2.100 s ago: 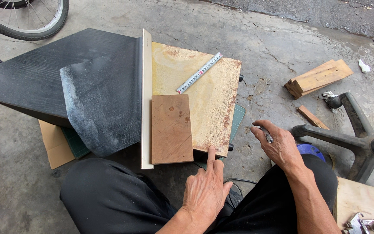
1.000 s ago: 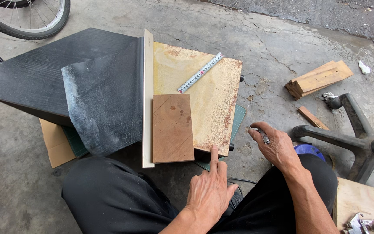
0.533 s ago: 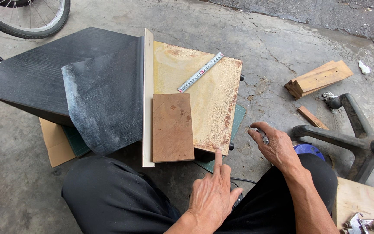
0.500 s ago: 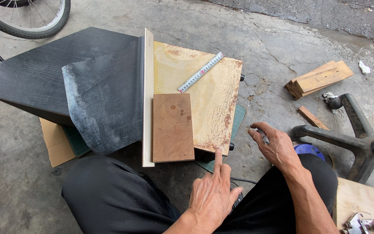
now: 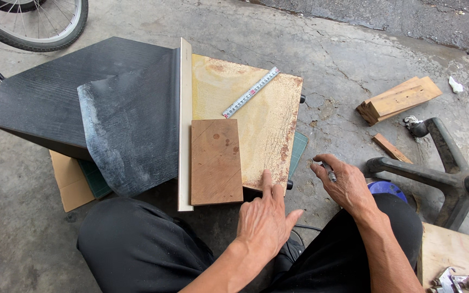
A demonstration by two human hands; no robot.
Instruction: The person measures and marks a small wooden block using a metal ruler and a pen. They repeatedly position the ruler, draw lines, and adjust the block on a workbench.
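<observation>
A person sits low on a cracked concrete floor, seen from above, knees in black trousers filling the bottom of the frame. At upper left lies a large black wood-grain panel, with a curled black veneer sheet draped over its right part. A pale, narrow straightedge strip runs top to bottom at centre, just beside the sheet. Right of it lies a yellowish, rust-stained plywood board, and on its lower left part rests a smaller reddish-brown wooden block, snug against the strip. A short length of measuring tape lies diagonally on the board above the block.

The left hand, at lower centre, rests flat with its fingers loosely spread, forefinger tip touching the board's near edge, just right of the block. The right hand, to the right and off the board, pinches a slim pen-like marker between curled fingers.

This looks like the marking stage: the block seems positioned, the marker held ready. Marking it would call for steadying the block and bringing the marker over.

At upper right lie stacked wood offcuts; a bicycle wheel shows at top left, and a chair base at right.
</observation>
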